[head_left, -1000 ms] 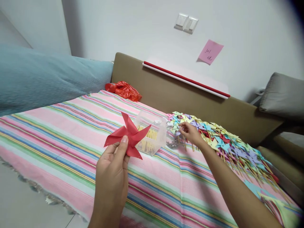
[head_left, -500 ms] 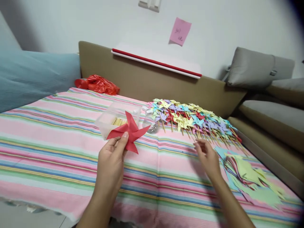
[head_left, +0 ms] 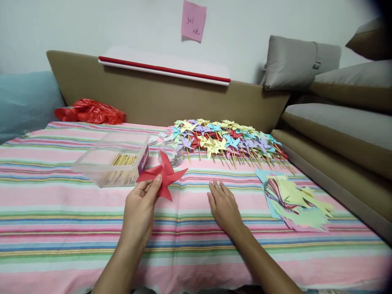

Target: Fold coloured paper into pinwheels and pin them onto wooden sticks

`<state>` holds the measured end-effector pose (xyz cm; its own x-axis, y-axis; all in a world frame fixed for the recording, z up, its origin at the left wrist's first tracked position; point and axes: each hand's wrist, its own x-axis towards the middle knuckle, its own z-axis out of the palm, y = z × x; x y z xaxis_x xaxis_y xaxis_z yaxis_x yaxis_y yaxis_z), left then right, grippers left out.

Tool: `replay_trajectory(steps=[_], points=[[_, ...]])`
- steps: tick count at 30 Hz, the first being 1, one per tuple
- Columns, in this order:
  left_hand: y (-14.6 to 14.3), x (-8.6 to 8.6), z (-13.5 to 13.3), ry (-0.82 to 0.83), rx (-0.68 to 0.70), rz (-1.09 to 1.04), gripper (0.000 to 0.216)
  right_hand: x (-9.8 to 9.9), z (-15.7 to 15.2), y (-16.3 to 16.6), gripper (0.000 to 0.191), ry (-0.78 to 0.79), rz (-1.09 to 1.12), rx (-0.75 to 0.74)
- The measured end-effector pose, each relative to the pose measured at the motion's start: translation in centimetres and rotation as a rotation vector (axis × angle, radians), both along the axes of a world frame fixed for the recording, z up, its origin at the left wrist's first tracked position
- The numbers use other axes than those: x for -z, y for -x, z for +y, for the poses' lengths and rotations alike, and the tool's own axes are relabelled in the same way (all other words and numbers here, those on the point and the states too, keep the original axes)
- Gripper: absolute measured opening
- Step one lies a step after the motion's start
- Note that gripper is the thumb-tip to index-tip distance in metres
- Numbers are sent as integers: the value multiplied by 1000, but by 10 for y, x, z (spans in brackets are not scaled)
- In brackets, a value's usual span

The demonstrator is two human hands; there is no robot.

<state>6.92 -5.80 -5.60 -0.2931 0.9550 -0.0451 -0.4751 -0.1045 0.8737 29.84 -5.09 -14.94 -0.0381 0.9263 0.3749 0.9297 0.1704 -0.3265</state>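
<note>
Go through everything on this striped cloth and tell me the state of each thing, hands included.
red paper pinwheel: folded, held above the striped cloth.
left hand: closed, pinching the pinwheel.
right hand: empty, flat on the cloth.
clear plastic box: open, wooden sticks inside.
pile of coloured paper pinwheels: on sticks, lying flat.
stack of cut coloured paper: loose, fanned out.
red plastic bag: crumpled.

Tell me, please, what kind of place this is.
Most likely a room in a home, set up for paper craft. A striped cloth covers a bed-like surface near a grey cushion, and a pile of paper pinwheels lies on it. The left hand holds a red pinwheel.
</note>
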Motion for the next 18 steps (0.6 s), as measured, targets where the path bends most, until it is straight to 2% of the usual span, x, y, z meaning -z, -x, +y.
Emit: replay_trajectory(steps=[4,8,14,18], points=[[-12,9,4,6,38,42,33,-10,-3,-4,35,-9,80,0],[-19,13,1,-13,48,169,32,-28,-16,-6,24,-19,200,12],[-26,9,-9,-77,30,532,26,-69,-41,17,14,-84,779,-83],[-32,11,-17,-122,40,671,21,-85,-48,30,7,-262,728,-190]])
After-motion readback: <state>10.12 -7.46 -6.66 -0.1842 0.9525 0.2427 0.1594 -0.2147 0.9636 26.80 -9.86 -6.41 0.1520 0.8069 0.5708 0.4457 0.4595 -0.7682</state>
